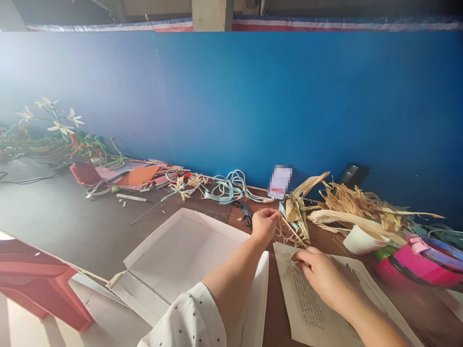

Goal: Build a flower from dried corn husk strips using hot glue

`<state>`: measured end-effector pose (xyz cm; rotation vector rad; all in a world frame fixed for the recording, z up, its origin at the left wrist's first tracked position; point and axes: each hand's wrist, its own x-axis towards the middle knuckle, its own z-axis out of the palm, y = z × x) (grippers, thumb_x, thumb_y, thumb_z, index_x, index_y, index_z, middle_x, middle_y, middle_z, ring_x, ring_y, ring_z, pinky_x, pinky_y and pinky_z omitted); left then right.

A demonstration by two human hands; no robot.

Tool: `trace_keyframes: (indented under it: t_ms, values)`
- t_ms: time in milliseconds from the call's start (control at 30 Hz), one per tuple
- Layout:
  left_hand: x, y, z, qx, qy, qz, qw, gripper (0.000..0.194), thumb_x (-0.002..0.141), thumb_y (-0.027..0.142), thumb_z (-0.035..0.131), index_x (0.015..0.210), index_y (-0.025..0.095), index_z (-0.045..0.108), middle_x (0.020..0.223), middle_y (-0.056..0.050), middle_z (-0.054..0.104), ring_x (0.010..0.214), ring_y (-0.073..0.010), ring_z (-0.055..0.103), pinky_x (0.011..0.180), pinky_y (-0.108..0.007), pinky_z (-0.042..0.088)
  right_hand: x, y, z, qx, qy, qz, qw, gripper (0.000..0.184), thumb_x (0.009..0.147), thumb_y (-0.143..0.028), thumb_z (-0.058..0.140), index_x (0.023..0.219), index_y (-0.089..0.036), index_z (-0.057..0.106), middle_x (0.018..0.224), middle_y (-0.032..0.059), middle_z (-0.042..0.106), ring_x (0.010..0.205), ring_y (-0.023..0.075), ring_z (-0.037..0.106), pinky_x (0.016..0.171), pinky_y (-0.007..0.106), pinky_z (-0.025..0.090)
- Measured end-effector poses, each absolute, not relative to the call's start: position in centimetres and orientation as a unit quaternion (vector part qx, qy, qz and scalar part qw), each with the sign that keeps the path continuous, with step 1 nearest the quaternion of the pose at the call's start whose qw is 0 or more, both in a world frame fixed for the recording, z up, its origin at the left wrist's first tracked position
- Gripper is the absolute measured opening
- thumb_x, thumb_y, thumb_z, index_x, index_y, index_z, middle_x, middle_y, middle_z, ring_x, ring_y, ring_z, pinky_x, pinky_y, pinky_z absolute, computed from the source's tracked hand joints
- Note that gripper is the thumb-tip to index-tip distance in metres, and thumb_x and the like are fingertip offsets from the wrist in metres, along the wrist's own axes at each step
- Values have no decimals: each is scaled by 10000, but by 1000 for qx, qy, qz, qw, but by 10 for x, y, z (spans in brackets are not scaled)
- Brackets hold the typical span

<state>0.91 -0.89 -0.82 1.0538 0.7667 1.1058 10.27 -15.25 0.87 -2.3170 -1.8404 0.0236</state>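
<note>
My left hand (265, 224) is closed in a pinch at the upper end of a thin straw-coloured strip (292, 229). That strip slants down toward my right hand (318, 270), whose thumb and fingers press together low over a printed sheet (302, 294). Whatever the right fingers hold is too small or hidden to make out. Just beyond the left fingertips lie a light blue strip (283, 209) and a bunch of dried corn husk (297, 212). Black-handled scissors (246, 214) rest left of my left hand.
An open white box (188, 246) lies under my left forearm. More dried husks (354, 200), a white cup (363, 239) and a pink container (425, 260) stand right. Coiled cord (235, 185) and husk flowers (184, 187) lie along the blue partition (289, 101). A red stool (43, 284) is left.
</note>
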Motion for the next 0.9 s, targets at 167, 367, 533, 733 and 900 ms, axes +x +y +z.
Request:
trace_keyframes:
  t_ms: [167,367,533,733,900]
  values:
    - [8,-10,-6,471,346,478,655,193,631,311,679,608,125,638,505,9,512,469,-65,399,464,-196,322,96,-150,10,-748,-661,59,17,235,784,-136,442,827,-254,641,917,18,647,746,163,603,577,253,289]
    - [9,-9,-12,501,348,473,636,200,640,320,669,636,121,655,540,2,533,501,-65,409,484,-193,319,88,-150,13,-746,-661,80,11,209,794,-129,416,778,-236,595,788,31,652,664,166,585,559,265,265]
    - [10,-9,-13,504,352,463,638,246,634,358,676,661,114,667,551,-1,534,505,-64,397,495,-198,317,102,-151,12,-744,-652,126,74,211,800,-156,420,838,-247,607,860,29,662,734,176,605,598,260,336]
    - [11,-10,-10,493,357,470,639,237,629,356,691,670,123,670,591,-8,557,510,-61,396,497,-198,322,127,-123,20,-730,-460,212,458,236,725,-407,600,857,-214,635,675,-4,604,611,142,542,559,249,413]
    - [12,-15,-8,495,342,446,663,269,630,374,710,681,113,667,595,-12,547,525,-59,407,508,-196,324,120,-86,18,-643,-210,331,658,437,484,-352,802,859,-186,652,611,-40,568,514,81,485,429,179,371]
